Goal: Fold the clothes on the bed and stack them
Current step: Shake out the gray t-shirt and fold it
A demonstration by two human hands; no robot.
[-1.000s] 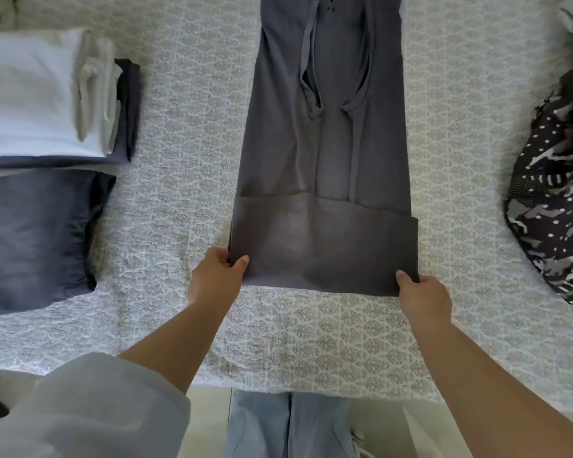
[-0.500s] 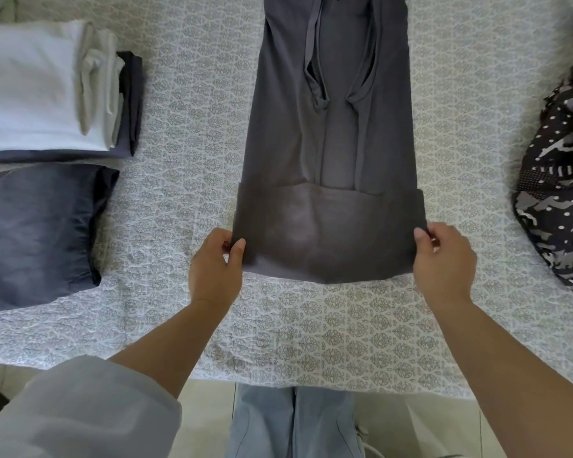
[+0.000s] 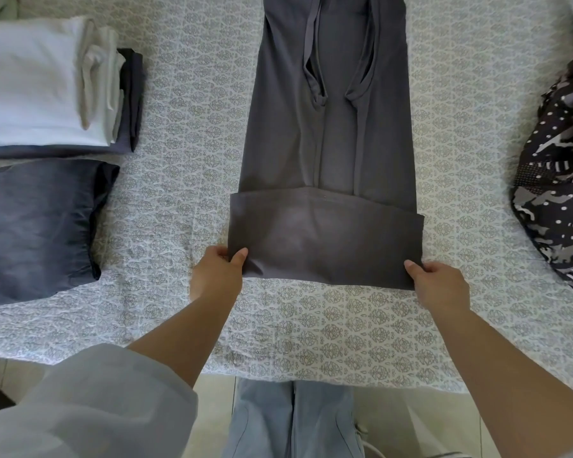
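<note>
A long dark grey garment [image 3: 328, 143] lies lengthwise down the middle of the patterned bed cover [image 3: 186, 180], its sides folded in. Its near end is doubled back into a band [image 3: 325, 242] across the width. My left hand [image 3: 217, 276] pinches the band's near left corner, thumb on top. My right hand [image 3: 440, 285] pinches the near right corner the same way. At the left lie a folded stack with white cloth on top [image 3: 47, 84] and a folded dark blue piece [image 3: 37, 226].
A crumpled black-and-grey patterned garment [image 3: 556, 193] lies at the right edge of the bed. The bed's near edge [image 3: 311, 378] runs just in front of my legs in light blue jeans [image 3: 291, 421]. Pale cloth shows at the top right corner.
Half a second ago both hands had lifted the folded end farther up the garment. Now they have drawn it back toward me, and the band lies flatter and wider.
</note>
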